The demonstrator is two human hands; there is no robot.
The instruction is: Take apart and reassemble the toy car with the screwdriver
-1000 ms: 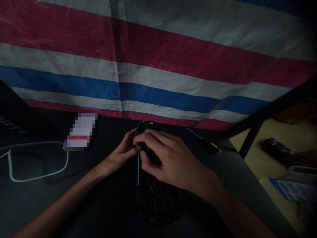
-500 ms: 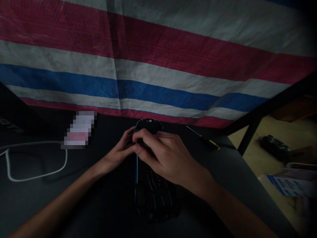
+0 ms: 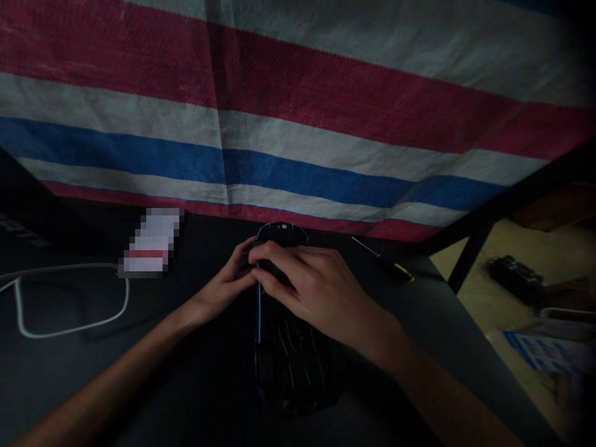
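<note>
A long black object with blue edging (image 3: 298, 379), shaped like a toy car, lies lengthwise on the dark table before me. Its far end carries a small pale round mark, and a tiny red spot shows on its near half. My left hand (image 3: 233, 271) grips its left side, thumb and fingers bent around the edge. Across its middle lies my right hand (image 3: 316, 288), its thumb and index finger curled in close to the left thumb. Whatever is between the right fingers is hidden in the dark.
A screwdriver (image 3: 393, 266) with a black and yellow handle lies to the right. On the left are a blurred-out phone-shaped item (image 3: 153, 239) and a white cable (image 3: 69, 332). Striped sheeting (image 3: 298, 167) hangs behind the dark table (image 3: 186, 372); its right edge drops toward a cluttered floor.
Both hands stay on the black object. My right thumb and index finger have shifted very slightly; the whole view has moved a little.
</note>
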